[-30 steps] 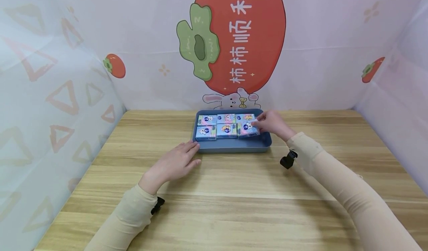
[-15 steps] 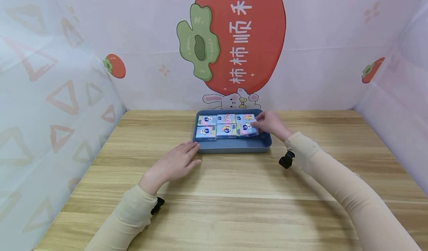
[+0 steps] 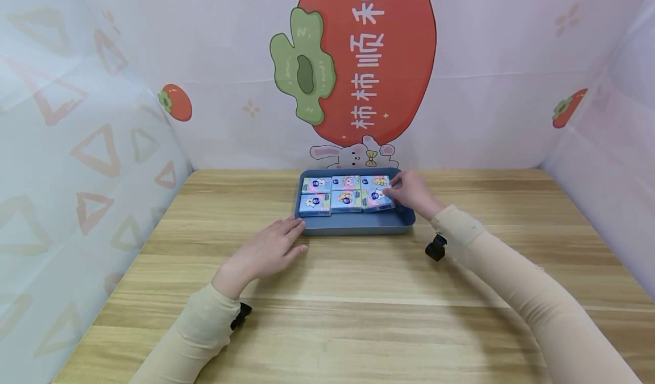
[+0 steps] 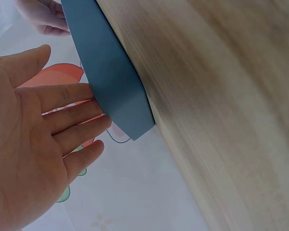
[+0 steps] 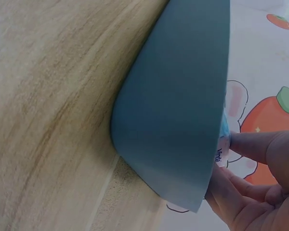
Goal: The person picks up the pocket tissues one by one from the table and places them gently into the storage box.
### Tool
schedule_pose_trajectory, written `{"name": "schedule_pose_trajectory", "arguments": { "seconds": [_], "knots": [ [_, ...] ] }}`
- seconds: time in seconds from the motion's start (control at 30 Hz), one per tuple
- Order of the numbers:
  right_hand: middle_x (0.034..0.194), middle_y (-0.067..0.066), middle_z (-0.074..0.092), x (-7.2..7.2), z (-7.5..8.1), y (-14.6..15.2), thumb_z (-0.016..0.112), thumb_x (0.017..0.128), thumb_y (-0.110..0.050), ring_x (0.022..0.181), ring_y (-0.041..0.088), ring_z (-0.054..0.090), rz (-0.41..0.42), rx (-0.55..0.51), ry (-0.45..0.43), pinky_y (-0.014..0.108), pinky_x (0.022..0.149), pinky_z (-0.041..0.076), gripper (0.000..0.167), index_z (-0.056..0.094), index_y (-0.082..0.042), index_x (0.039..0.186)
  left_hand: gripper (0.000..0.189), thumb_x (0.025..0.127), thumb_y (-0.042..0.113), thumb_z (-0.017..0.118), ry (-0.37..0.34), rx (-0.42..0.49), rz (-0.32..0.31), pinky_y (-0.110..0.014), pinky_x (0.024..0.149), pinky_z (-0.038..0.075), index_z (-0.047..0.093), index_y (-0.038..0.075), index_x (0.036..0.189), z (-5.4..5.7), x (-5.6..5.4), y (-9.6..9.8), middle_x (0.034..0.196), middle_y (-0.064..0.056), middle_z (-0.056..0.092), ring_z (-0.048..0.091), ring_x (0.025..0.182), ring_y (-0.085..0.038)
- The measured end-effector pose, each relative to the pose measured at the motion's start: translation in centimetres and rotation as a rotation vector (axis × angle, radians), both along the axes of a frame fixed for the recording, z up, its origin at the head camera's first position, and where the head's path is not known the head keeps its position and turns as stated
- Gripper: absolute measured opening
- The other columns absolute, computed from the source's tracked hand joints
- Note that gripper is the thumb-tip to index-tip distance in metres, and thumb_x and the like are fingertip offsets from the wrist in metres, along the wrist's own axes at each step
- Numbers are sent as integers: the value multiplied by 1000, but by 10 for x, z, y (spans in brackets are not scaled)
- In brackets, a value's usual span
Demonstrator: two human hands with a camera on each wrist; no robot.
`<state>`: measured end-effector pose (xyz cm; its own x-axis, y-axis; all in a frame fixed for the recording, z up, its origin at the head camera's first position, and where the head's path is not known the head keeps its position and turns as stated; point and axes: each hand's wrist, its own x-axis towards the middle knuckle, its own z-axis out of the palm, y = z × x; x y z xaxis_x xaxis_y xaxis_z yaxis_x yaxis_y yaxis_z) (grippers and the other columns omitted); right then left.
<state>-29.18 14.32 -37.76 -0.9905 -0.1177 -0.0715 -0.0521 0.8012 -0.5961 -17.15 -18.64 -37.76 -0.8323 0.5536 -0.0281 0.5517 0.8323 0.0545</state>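
A shallow blue-grey tray [image 3: 358, 231] stands at the back of the table and holds several small tissue packs in two rows. At the right end of the front row, one tissue pack [image 3: 376, 200] lies slightly askew, and my right hand [image 3: 415, 194] pinches its right end. In the right wrist view, the thumb is on that tissue pack [image 5: 222, 150], while the tray wall hides most of it. My left hand [image 3: 263, 250] has its straight fingers touching the tray's front left corner; the left wrist view shows these fingers [image 4: 82, 135] against the outer wall.
Other tissue packs [image 3: 346, 201] sit side by side left of the gripped one. Behind the tray hangs a printed white backdrop [image 3: 230, 133] with a big persimmon. Wood-grain tabletop [image 3: 358, 293] spreads in front, and cloth walls [image 3: 102, 162] flank it.
My right hand and wrist have shifted slightly left, and the pinched tissue pack has moved a little left with them. My left hand stays at the tray corner.
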Motion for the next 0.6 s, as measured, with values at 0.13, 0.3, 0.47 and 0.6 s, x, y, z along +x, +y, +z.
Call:
{"name": "schedule_pose_trajectory", "arguments": {
  "seconds": [0.13,0.3,0.47,0.6],
  "knots": [
    [87,15,65,-1,-3,0,66,89,-28,72,21,59,-1,4,12,28,64,54,37,62,2,110,61,100,44,41,-1,-3,-1,-47,116,28,41,0,142,0,0,0,147,-18,40,34,139,-33],
    [91,16,65,-3,-6,0,66,89,-28,74,21,59,-2,10,16,28,64,54,37,63,2,110,62,100,44,41,-4,-2,3,-46,116,28,40,0,143,0,1,0,147,-18,40,34,139,-32],
    [98,17,65,-3,-7,0,66,90,-29,79,22,59,-5,24,10,29,67,54,38,64,2,111,61,99,43,42,4,1,0,-46,116,28,41,0,142,-1,1,0,147,-18,41,35,139,-32],
    [102,18,64,-2,-8,1,65,90,-29,81,23,59,-2,25,6,30,69,55,40,62,4,113,60,99,43,43,7,-1,-3,-46,116,29,42,0,142,-1,0,0,147,-18,41,35,139,-32]
  ]
}}
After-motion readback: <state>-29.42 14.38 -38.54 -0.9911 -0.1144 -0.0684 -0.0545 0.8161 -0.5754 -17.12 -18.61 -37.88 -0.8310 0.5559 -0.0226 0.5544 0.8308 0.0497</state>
